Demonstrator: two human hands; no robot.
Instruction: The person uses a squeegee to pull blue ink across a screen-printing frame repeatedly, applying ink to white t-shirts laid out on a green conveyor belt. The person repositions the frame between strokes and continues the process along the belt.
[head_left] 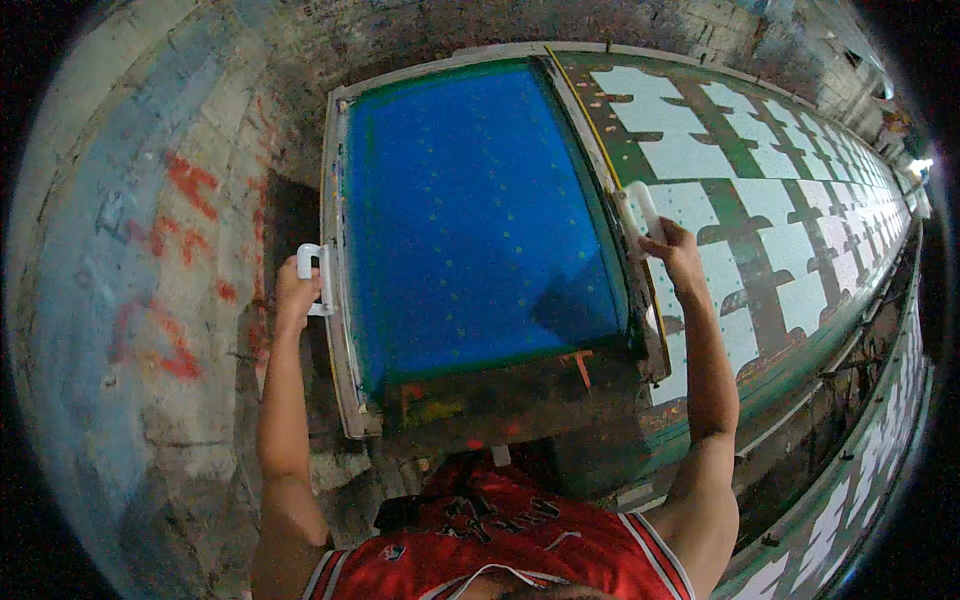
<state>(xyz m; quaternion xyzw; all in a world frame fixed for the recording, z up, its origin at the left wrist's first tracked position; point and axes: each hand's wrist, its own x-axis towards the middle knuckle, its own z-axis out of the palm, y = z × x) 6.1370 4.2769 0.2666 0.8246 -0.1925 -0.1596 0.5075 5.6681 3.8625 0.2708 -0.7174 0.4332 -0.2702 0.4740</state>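
Note:
In front of me is a screen printing frame (337, 330) with blue mesh (475, 215) stretched across it. White handles stick out from its two sides. My left hand (296, 293) is closed around the left handle (309, 252). On the other side, my right hand (676, 258) grips the right handle (641, 207), its fingers wrapped over the lower part. A dark shadow falls on the lower right of the mesh. Small pale specks run in rows down the blue.
A long green printing table (745, 165) stretches away to the right, with white cut fabric pieces (660, 120) laid in rows. Another table with similar pieces (825, 520) lies at the lower right. The stained concrete floor (185, 410) at left bears red paint marks.

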